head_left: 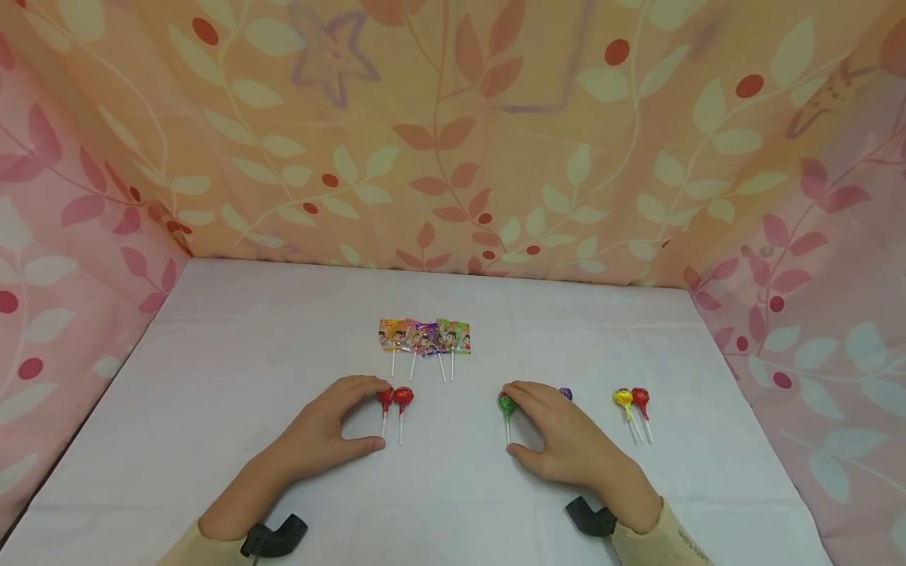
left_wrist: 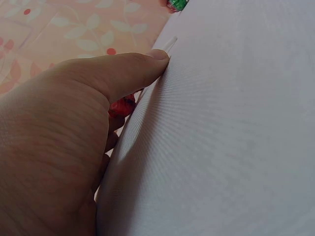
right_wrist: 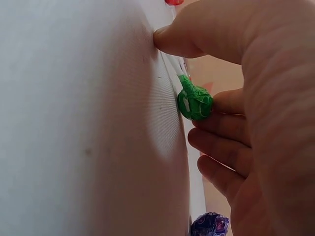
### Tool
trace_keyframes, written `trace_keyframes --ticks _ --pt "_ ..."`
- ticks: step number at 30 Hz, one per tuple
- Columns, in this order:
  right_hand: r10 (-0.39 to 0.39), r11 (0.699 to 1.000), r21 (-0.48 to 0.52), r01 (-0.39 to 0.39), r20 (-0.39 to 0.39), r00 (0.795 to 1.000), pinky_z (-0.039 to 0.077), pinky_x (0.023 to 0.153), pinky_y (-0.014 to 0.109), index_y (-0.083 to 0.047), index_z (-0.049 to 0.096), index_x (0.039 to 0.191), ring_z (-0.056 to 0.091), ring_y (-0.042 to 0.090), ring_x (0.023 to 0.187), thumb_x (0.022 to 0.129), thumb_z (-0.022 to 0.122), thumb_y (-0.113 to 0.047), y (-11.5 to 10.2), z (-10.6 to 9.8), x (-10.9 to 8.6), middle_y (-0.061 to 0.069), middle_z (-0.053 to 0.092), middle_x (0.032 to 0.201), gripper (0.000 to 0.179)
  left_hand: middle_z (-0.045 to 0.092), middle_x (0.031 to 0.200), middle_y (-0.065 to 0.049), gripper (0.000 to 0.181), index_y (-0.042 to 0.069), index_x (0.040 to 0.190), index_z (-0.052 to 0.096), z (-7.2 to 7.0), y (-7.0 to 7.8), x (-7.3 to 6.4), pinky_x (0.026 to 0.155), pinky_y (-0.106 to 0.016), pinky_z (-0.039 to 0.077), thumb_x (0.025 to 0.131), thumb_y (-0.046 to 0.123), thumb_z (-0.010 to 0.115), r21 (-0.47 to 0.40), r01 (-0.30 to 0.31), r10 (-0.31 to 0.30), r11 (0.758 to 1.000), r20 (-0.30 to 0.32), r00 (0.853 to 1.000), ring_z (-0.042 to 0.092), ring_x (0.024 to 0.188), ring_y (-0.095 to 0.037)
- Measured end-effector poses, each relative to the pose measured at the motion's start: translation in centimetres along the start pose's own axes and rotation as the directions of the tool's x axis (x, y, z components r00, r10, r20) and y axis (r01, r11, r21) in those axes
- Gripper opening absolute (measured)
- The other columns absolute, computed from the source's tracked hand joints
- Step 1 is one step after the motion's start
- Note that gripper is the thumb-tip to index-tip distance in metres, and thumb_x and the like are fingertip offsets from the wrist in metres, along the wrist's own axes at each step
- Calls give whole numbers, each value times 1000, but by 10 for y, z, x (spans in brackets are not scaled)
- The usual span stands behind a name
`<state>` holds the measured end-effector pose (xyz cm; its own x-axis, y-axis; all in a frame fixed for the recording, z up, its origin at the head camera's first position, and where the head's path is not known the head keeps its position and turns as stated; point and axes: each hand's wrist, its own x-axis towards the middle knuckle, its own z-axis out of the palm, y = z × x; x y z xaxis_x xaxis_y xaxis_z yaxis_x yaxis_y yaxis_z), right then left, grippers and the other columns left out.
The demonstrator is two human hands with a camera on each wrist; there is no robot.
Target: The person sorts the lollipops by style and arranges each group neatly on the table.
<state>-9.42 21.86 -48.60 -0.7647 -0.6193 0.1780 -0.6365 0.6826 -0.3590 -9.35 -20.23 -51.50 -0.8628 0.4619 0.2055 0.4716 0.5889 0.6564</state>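
In the head view my left hand rests at two upright-lying red lollipops. Its index fingertip touches the head of the nearer red lollipop, and its thumb is by the stick's end; the second red lollipop lies just right. My right hand spans a green lollipop likewise, index finger at the candy and thumb near the stick's lower end. The right wrist view shows the green candy against relaxed, spread fingers. A purple lollipop lies beyond the right hand, mostly hidden.
Several flat packaged lollipops in orange, purple and green wrappers overlap in a row at the middle back. To the right lie a yellow lollipop and another red lollipop. White cloth covers the table; patterned curtains enclose it.
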Motion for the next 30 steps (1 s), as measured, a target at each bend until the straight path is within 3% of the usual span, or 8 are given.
trace_keyframes --ticks 13,30 --pt "-17 1000 -7 17 4 1000 45 121 49 -4 58 155 53 26 147 87 89 -36 -2 -1 2 7 58 157 81 56 156 14 82 29 154 61 -2 3 1 122 -43 44 82 35 100 -11 3 -3 1000 0 1000 50 148 -16" --pt "-24 999 22 25 -12 1000 44 122 50 -4 56 157 51 26 150 88 87 -35 -5 -1 4 7 56 160 82 56 156 14 81 31 154 60 3 -3 0 119 -51 47 83 38 99 6 -5 5 1000 -9 1000 50 148 -17"
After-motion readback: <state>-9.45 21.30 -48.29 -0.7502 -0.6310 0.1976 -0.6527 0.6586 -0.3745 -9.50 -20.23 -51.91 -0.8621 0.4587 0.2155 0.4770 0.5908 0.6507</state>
